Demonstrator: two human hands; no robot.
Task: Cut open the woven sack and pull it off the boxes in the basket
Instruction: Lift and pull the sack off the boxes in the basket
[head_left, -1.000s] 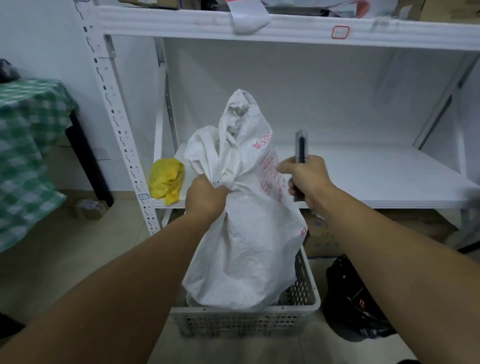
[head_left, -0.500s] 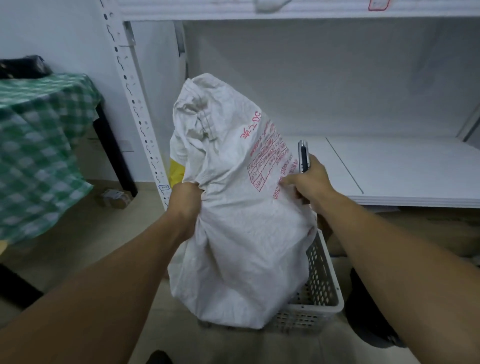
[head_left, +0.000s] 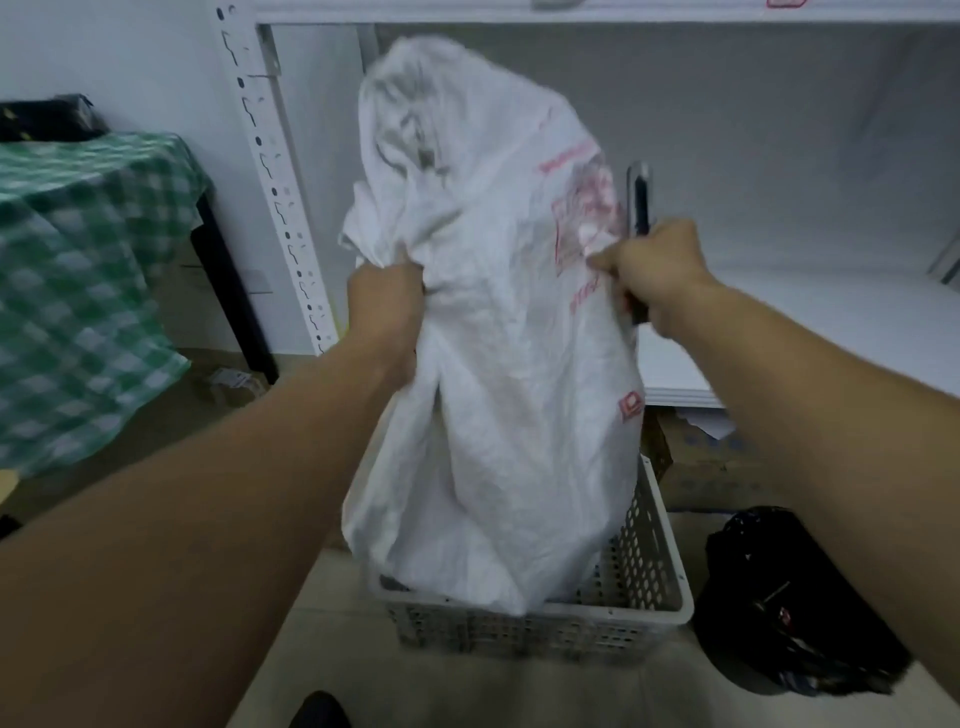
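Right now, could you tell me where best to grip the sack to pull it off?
Grip the sack at its bunched upper half, coming from both sides. The loose cloth gathers into folds there: the left hand holds one, the right hand pinches another beside the knife. Its lower end hangs slack in the basket, so I would pull upward.

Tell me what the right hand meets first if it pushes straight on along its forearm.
The woven sack: the right hand, holding a knife, pinches its printed side, so it would likely press in.
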